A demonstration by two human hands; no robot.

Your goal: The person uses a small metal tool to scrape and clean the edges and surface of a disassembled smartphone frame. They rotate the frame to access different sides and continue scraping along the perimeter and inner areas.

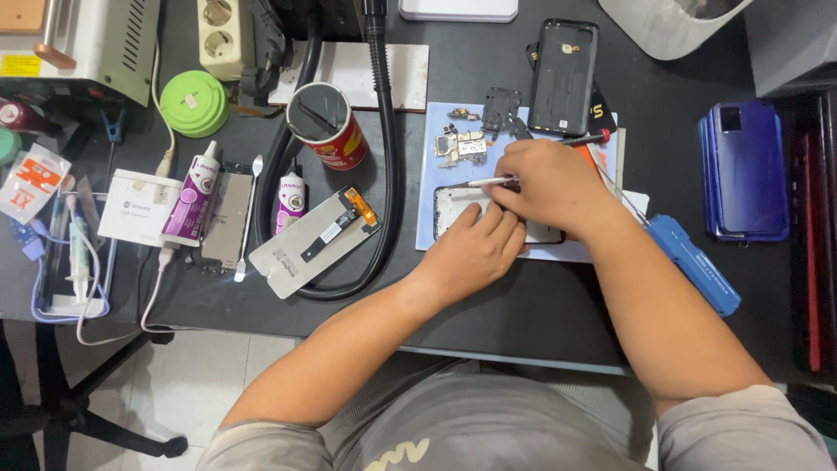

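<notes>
While the left hand [471, 251] presses flat on an opened phone frame [453, 209] lying on the blue mat [427, 174], the right hand [545, 185] pinches tweezers [488, 182], apparently mid-disassembly; steady, fine placement seems needed.

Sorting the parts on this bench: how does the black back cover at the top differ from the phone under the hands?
The black back cover lies untouched beyond the blue mat's far edge; the opened phone lies on the mat under both hands. The cover stands lengthwise away from the person; the phone lies crosswise. The left hand steadies the phone and the right hand works a thin tool at it. Both are flat, rounded rectangles.
</notes>
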